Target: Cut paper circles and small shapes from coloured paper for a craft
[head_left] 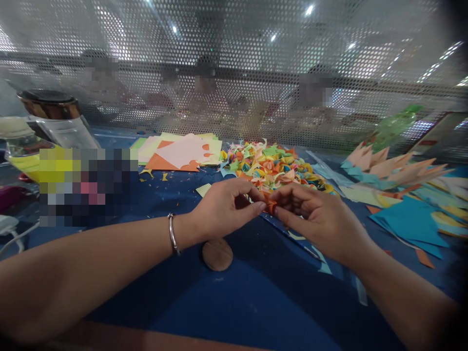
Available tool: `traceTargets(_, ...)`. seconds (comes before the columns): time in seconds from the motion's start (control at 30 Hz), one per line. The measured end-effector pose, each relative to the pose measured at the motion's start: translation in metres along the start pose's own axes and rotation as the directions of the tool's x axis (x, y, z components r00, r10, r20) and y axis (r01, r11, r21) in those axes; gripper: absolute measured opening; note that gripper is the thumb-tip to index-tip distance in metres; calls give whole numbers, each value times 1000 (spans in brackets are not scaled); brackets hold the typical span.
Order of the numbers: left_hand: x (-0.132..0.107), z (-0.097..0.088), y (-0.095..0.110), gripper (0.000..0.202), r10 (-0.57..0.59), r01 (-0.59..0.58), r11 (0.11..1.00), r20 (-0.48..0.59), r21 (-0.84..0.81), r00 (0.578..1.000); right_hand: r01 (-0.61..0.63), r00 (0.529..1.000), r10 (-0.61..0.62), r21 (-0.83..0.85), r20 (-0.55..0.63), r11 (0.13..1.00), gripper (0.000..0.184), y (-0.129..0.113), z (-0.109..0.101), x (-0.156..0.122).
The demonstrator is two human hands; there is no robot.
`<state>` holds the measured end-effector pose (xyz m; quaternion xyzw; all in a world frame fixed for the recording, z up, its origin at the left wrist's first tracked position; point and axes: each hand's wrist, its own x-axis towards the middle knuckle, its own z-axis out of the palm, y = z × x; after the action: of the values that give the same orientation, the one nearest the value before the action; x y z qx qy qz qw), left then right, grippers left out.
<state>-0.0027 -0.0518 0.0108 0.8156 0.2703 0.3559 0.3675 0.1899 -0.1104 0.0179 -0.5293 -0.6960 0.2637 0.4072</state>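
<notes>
Consists of a blue tabletop, extending beneath the grip and to both sides of it. Carries a round brown disc, lying flat just nearer than the grip and slightly to its left. Bears, directly beyond the grip, a heap of small folded paper pieces in mixed colours. Supports, farther out and left of the grip, overlapping paper sheets in green, yellow, orange and pale pink, with yellow scraps just nearer. Carries, well to the right of the grip, overlapping blue sheets and an orange scrap. Holds, beyond those sheets, pointed folded paper in peach and pale blue.
</notes>
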Motion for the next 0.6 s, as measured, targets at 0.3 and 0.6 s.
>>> traceTargets(0.3, 3, 0, -5, 19, -14, 16, 993, 11, -115, 1000, -3, 1000, 3, 8, 23, 1000, 11, -1, 0, -1)
traceTargets(0.6, 0, 3, -6, 9, 183, -176, 979, -65, 103, 981, 10, 999, -8, -60, 31, 998, 11, 5, 1, -1)
